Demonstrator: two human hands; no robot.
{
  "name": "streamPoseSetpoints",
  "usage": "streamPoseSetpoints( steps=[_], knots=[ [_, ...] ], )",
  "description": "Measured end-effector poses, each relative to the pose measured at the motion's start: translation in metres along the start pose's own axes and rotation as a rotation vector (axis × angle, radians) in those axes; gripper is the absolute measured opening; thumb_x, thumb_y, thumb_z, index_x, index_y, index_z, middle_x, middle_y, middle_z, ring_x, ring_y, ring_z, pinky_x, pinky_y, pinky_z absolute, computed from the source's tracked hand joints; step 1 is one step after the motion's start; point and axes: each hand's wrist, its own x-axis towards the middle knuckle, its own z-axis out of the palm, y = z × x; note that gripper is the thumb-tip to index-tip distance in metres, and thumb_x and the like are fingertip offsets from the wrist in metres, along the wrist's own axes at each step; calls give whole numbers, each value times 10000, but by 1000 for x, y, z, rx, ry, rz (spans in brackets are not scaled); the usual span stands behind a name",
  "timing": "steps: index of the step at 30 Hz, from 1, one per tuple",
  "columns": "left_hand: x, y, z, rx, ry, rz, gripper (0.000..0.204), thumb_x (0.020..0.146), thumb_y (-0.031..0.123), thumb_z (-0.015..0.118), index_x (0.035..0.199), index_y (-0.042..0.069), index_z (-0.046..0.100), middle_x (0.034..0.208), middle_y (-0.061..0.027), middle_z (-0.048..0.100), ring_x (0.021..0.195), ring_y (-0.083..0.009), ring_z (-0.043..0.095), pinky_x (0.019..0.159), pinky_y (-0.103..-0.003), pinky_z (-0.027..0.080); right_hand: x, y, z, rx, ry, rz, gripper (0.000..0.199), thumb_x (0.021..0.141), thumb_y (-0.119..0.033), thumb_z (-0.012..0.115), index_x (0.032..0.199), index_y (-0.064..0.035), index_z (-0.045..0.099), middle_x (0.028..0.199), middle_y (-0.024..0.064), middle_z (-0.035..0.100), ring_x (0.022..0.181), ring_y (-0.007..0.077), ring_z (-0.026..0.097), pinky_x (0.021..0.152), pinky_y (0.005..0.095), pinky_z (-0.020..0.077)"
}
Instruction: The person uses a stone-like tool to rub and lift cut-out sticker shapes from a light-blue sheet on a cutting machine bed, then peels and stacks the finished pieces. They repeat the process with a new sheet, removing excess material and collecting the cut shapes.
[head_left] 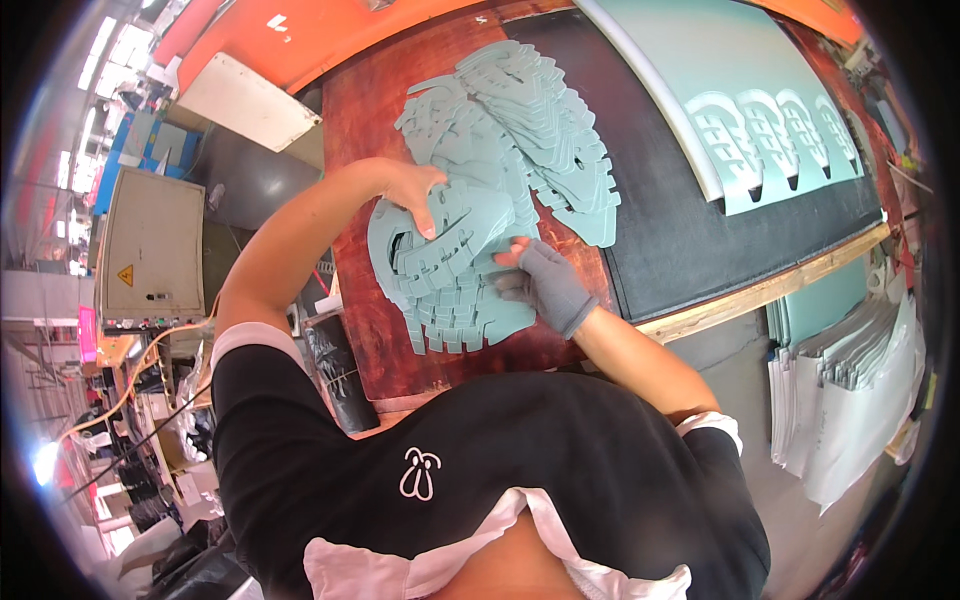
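On the reddish-brown board (350, 120) lie heaps of pale green cut sheet pieces, slotted and curved like shoe uppers. My bare left hand (408, 190) grips the near stack of pieces (470, 235) at its far left edge, thumb pressed on top and the other fingers partly hidden. Across from it, my right hand (550, 285), in a grey glove with bare fingertips, holds the right edge of that same stack, fingers curled against it. Behind them a fanned-out stack of pieces (540, 125) leans toward the right, beside another heap (440, 120) at the back left.
A black cutting surface (680, 220) adjoins on the right, with a pale green sheet (690, 60) bearing cut-out shapes. A wooden rail (760, 285) edges it. White-wrapped sheets (845, 400) stand at the lower right. A grey control box (155, 240) stands at the left.
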Motion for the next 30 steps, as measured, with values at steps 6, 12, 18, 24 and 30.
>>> streamPoseSetpoints(
  steps=[6, 12, 18, 24, 30],
  knots=[
    [-3, -1, 6, 14, 39, -2, 1038, 481, 358, 852, 1301, -50, 365, 1294, -198, 418, 1224, -313, 417, 972, -376, 388, -6, -7, -18, -65, 57, -21, 314, 899, -244, 552, 1170, -101, 485, 1020, 44, 628, 780, 181, 636, 704, 309, 510],
    [-6, -9, 12, 0, 129, 129, 1006, 508, 373, 839, 1299, -45, 379, 1309, -203, 398, 1230, -297, 410, 977, -366, 390, 4, -6, -16, -100, 64, -78, 301, 902, -245, 548, 1163, -107, 487, 1000, 21, 625, 803, 158, 620, 717, 300, 495],
    [-10, 4, 7, 61, 77, -46, 1033, 510, 372, 841, 1327, -40, 362, 1309, -219, 403, 1220, -300, 419, 983, -369, 385, -1, 0, -16, -158, 115, -110, 283, 903, -241, 549, 1145, -100, 504, 972, 20, 629, 780, 145, 612, 696, 290, 484],
    [-17, 4, 18, -112, 136, 114, 860, 535, 273, 839, 1242, -20, 446, 1153, -166, 561, 1051, -260, 569, 875, -377, 476, -3, 0, -25, -124, 131, -132, 240, 906, -248, 539, 1098, -103, 541, 958, 22, 626, 760, 139, 605, 690, 284, 483],
    [-13, 0, 15, -268, 34, 39, 850, 554, 256, 824, 1248, -41, 433, 1203, -181, 536, 1112, -250, 531, 910, -356, 447, -16, 13, -24, -142, 79, -102, 206, 912, -229, 523, 1071, -101, 551, 957, 30, 631, 750, 139, 614, 694, 285, 495]
  ],
)
